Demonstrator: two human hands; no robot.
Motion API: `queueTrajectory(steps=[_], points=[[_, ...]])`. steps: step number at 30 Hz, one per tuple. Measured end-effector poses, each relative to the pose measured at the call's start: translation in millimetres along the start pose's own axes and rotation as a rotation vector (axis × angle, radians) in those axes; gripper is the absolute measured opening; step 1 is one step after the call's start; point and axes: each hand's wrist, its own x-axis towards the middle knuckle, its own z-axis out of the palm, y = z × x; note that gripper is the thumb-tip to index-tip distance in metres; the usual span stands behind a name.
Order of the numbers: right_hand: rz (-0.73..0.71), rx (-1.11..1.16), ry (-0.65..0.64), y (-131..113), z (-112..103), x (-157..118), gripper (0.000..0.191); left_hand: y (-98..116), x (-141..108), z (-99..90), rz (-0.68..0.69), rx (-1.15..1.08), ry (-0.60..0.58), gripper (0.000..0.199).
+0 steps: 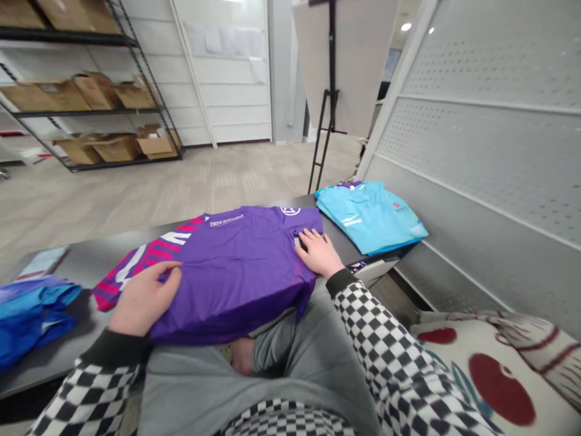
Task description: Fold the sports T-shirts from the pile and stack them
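Observation:
A purple short-sleeved T-shirt (236, 266) lies spread over the dark table in front of me, its lower edge hanging towards my lap. Its left sleeve area is patterned in pink and white, and white print runs along the far edge. My left hand (145, 297) rests on the shirt's left side, thumb and forefinger a little apart. On the right sleeve and side edge, my right hand (320, 253) lies flat with its fingers spread. Further right is a stack of folded light-blue shirts (372, 215). A crumpled blue and lilac garment (36, 315) lies at the left.
The dark table (82, 260) runs across in front of me. Beyond it stand a black shelf rack (86, 113) with cardboard boxes and an easel (332, 91) with a white board. A perforated panel (476, 139) borders the right side, above a patterned cushion (490, 369).

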Motion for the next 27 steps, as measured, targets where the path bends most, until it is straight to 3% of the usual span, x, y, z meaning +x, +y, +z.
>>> queueTrajectory(steps=[3, 8, 10, 13, 15, 17, 20, 23, 25, 27], points=[[-0.024, 0.045, 0.090, 3.6, 1.7, -1.1, 0.062, -27.3, -32.3, 0.5, 0.021, 0.008, -0.058, 0.058], [-0.098, 0.138, 0.342, -6.5, -0.8, -16.2, 0.049, -38.0, -61.1, 33.4, 0.133, 0.206, -0.255, 0.075], [-0.186, 0.150, 0.291, -19.8, -2.0, -28.1, 0.047, -36.6, -66.3, 38.9, 0.134, 0.256, -0.274, 0.074], [-0.316, 0.117, 0.057, -38.3, -1.6, -47.7, 0.047, -34.5, -68.5, 36.2, 0.109, 0.260, -0.269, 0.075], [-0.322, 0.083, -0.042, -41.4, -0.5, -58.7, 0.048, -37.5, -68.0, 30.7, 0.083, 0.259, -0.263, 0.074], [-0.276, 0.069, -0.048, -35.6, 0.7, -68.0, 0.049, -45.6, -68.0, 23.5, 0.080, 0.256, -0.253, 0.070], [-0.186, 0.094, 0.045, -20.0, 3.7, -84.8, 0.048, -61.9, -75.4, 10.2, 0.089, 0.224, -0.152, 0.064], [-0.128, 0.192, 0.174, -13.7, 10.2, -111.8, 0.047, -68.7, -99.5, -0.8, 0.062, 0.124, 0.074, 0.052], [-0.102, 0.291, 0.285, -18.5, 16.2, -133.3, 0.045, -64.1, -123.1, -3.2, -0.027, 0.070, 0.235, 0.040], [-0.051, 0.406, 0.396, -26.8, 22.8, -152.3, 0.041, -55.1, -145.9, -1.4, -0.167, 0.025, 0.305, 0.034]])
